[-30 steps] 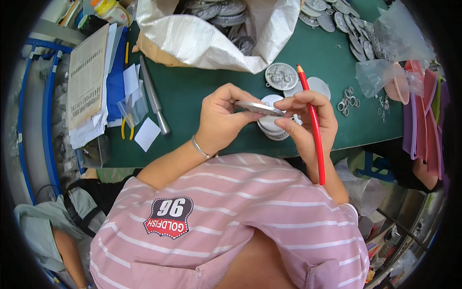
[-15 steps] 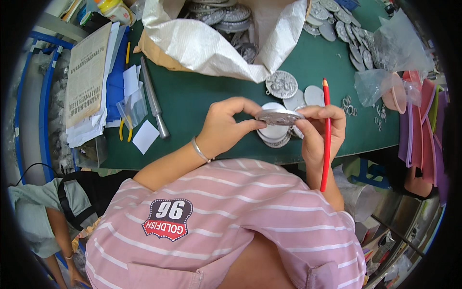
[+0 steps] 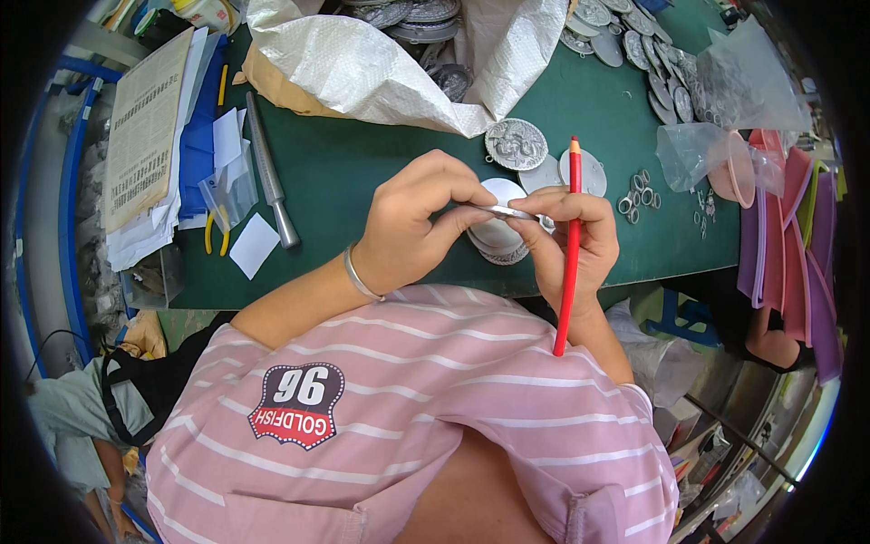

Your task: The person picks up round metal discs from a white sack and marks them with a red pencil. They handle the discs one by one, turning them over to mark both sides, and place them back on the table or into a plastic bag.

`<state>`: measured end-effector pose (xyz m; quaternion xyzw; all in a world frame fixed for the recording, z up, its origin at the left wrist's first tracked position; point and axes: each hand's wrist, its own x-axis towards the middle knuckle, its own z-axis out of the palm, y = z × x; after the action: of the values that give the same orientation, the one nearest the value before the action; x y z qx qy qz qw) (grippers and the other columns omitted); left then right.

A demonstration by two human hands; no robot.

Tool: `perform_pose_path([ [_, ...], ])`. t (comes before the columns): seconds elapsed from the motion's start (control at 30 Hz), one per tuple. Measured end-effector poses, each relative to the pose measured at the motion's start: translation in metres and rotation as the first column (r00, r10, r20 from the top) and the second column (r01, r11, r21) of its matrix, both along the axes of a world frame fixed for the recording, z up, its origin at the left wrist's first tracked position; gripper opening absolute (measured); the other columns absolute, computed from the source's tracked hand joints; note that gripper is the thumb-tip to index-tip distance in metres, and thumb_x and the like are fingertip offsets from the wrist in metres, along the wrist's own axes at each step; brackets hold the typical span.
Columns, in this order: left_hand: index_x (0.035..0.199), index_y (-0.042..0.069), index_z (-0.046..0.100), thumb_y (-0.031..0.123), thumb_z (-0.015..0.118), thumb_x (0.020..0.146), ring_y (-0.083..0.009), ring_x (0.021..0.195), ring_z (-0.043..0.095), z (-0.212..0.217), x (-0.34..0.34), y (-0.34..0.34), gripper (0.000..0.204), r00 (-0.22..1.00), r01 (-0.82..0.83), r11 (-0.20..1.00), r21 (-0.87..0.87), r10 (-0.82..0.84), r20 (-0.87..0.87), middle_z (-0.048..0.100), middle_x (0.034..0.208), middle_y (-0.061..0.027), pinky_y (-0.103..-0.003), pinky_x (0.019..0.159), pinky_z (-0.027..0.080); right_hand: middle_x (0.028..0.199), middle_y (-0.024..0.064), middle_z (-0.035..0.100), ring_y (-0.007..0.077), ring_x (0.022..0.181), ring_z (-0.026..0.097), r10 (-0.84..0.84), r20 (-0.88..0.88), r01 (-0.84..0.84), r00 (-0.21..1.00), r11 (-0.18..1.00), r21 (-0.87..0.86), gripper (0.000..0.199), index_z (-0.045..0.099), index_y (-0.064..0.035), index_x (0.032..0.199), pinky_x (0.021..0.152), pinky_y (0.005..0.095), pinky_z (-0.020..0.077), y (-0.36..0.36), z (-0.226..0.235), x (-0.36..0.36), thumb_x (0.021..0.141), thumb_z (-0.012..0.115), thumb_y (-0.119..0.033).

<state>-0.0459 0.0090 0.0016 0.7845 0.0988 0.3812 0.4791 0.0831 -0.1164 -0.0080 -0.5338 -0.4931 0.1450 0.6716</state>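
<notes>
A round silver-coloured metal medallion is held nearly edge-on above the table. My left hand pinches its left edge between thumb and fingers. The thumb and fingers of my right hand grip the opposite edge, and a red pencil is tucked among those fingers, tip pointing away from me. Just beneath lies a stack of plain discs, partly hidden by my hands. Beyond it rest a medallion with a raised relief and two plain-faced discs.
A white woven sack of medallions stands at the back; more medallions are heaped at back right. Metal rings lie right, near a clear plastic bag. At left are a tapered metal rod, yellow-handled pliers and papers.
The medallion has turned from showing part of its faces to almost edge-on, still held by both hands. The whole view has shifted slightly, so the table appears further left and up.
</notes>
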Motion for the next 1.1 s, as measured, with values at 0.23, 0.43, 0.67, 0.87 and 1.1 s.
perform_pose_path([
  [0.23,0.086,0.0,0.064,-0.003,0.071,0.064,-0.0181,0.071,0.059,-0.008,-0.007,0.001,0.023,0.989,0.066,0.987,-0.146,-0.085,-0.125,0.063,0.082,-0.0098,-0.027,0.064,0.049,0.085,0.0179,0.063,0.0211,0.081,0.062,0.056,-0.328,-0.024,0.943,0.995,0.101,0.036,0.041,-0.0039,0.093,0.074,0.0305,0.0499,-0.004,0.002,0.006,0.072,0.065,0.013],
  [0.43,0.081,0.002,0.065,-0.007,0.068,0.063,-0.0228,0.073,0.062,-0.006,-0.01,0.004,0.021,0.998,-0.031,0.992,0.119,0.024,0.062,0.064,0.082,-0.0105,-0.029,0.066,0.05,0.089,0.0153,0.062,0.0166,0.08,0.06,0.074,-0.511,-0.13,0.857,0.989,-0.073,0.022,0.044,-0.0041,0.095,0.067,0.025,0.0484,-0.006,-0.001,0.009,0.084,0.062,-0.009],
  [0.67,0.103,0.0,0.057,-0.014,0.059,0.073,-0.0281,0.088,0.064,-0.002,-0.007,0.002,0.034,0.993,-0.112,0.967,0.229,0.097,0.074,0.064,0.093,-0.0143,-0.031,0.075,0.052,0.078,0.0051,0.061,0.0041,0.056,0.05,-0.026,-0.68,-0.126,0.732,0.977,-0.173,0.015,0.046,-0.0079,0.087,0.05,0.0166,0.0405,-0.006,0.006,0.006,0.085,0.061,-0.007],
  [0.87,0.106,-0.007,0.05,0.023,0.037,0.097,-0.0251,0.07,0.067,-0.002,-0.012,0.004,0.034,0.923,0.129,0.424,-0.897,-0.383,-0.048,0.063,0.082,-0.0172,-0.027,0.058,0.055,0.078,0.0105,0.06,0.0126,0.065,0.062,0.003,-0.761,-0.081,0.649,0.995,-0.065,0.012,0.043,-0.0059,0.084,0.055,0.0264,0.0573,-0.004,0.01,0.006,0.086,0.054,-0.001],
  [1.1,0.101,-0.006,0.05,0.024,0.035,0.097,-0.0296,0.066,0.067,0.0,-0.01,0.004,0.034,0.878,0.156,0.299,-0.941,-0.478,-0.006,0.064,0.08,-0.0218,-0.029,0.055,0.057,0.073,0.0043,0.055,0.0082,0.057,0.057,-0.113,-0.706,0.0,0.699,0.988,-0.158,0.014,0.042,-0.0088,0.083,0.052,0.0266,0.0562,-0.005,0.01,0.003,0.087,0.054,-0.003],
])
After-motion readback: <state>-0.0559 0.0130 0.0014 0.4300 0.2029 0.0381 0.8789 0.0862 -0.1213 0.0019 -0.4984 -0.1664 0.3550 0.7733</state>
